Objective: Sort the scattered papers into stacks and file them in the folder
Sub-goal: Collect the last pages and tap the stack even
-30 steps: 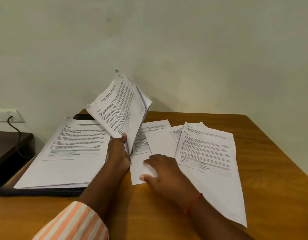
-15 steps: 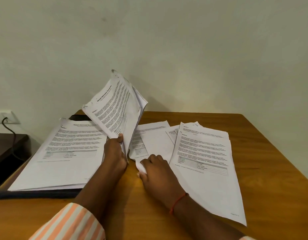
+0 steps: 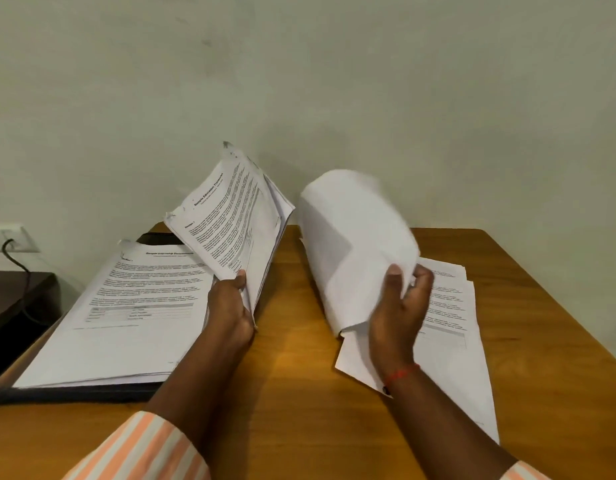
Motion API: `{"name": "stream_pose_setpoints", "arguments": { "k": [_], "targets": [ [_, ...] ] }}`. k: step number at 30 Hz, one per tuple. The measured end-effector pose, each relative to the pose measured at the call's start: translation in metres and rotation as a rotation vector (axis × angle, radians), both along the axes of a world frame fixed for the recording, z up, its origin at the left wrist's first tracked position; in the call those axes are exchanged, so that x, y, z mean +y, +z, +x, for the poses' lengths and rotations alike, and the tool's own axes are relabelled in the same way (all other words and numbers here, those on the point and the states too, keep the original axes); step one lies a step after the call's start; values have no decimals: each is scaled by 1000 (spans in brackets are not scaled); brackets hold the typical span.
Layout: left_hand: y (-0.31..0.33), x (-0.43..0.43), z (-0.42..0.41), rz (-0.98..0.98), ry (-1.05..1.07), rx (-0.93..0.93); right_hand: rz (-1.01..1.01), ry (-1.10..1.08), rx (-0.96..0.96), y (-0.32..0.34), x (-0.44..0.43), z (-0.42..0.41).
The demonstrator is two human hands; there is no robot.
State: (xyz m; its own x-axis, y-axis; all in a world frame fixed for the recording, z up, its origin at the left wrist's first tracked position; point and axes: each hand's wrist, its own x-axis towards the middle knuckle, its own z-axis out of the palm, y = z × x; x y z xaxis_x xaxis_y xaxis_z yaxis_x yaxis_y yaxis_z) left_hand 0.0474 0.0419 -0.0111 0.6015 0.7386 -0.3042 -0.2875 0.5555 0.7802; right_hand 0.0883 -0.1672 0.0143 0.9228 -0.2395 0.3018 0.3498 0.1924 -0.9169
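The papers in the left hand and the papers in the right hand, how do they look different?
The white printed paper bundle in the left hand shows black text; the white curled paper sheets in the right hand show a blank side. The bundle is fairly flat; the sheets bend over. The bundle looks sharp; the sheets look blurred. Both are paper held above the brown wooden table.

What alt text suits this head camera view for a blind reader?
The left hand grips a raised sheaf of printed pages while the right hand holds curling sheets above a wooden table. Another stack lies on a dark folder.
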Motion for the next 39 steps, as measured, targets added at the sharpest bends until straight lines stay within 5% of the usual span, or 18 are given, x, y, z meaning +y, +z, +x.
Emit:
{"name": "stream_pose_setpoints", "arguments": {
  "k": [4,8,13,16,22,26,32,39],
  "targets": [
    [2,-2,-3,23,-13,14,-122,-240,-445,13,-24,2],
    [3,-4,-4,45,-8,32,-668,-137,-744,4,-28,9],
    [4,-5,-6,43,-5,50,-1406,303,-438,-9,-15,9],
    [6,-5,-6,46,-20,53,-1607,436,-372,-12,-10,-2],
    [6,-8,-8,120,-53,93,-1523,503,-152,-11,-4,-15],
    [6,-9,-8,125,-49,110,-1311,224,-93,-10,-15,8],
    [7,-11,-10,104,-57,89,-1501,-8,391,-21,-46,48],
    [2,-9,-7,130,-89,159,-1339,51,432,-27,-51,62]
  ]
}}
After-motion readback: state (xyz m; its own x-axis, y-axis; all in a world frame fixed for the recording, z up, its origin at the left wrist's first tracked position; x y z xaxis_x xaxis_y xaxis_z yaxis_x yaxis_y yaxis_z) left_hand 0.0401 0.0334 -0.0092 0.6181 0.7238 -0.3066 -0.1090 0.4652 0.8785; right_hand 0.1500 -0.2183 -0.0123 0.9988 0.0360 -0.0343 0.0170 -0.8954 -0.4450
